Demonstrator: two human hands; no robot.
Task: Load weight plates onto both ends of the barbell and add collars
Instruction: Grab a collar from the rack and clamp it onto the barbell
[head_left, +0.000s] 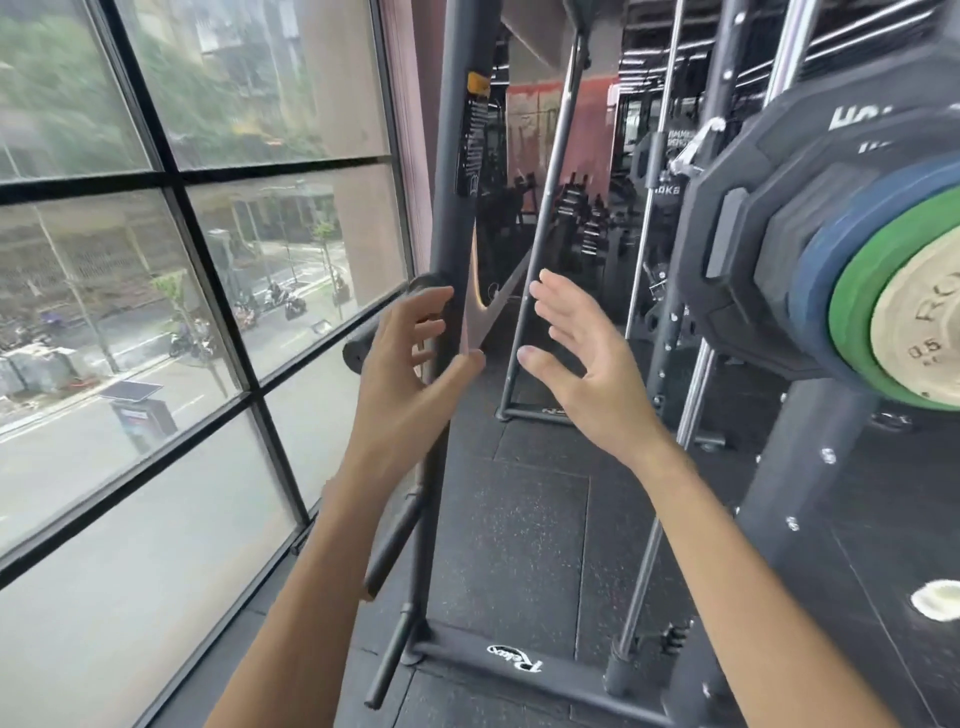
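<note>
A stack of weight plates fills the right edge of the head view: large black plates (753, 244), a blue plate (831, 260), a green plate (857, 306) and a small pale plate (924, 332) marked 0.5 outermost. The bar itself is hidden by them. I cannot make out a collar. My left hand (410, 364) and my right hand (582, 358) are raised side by side left of the plates, palms facing each other, fingers spread, holding nothing. Both are apart from the plates. Behind my left hand stands a dark rack post (457, 156).
A large window (171, 234) runs along the left. The rack's base bar (519, 665) and angled storage pegs (395, 545) lie on the black rubber floor (519, 519). A slanted steel rod (660, 519) stands right of centre. More gym equipment shows in the mirror (561, 182) behind.
</note>
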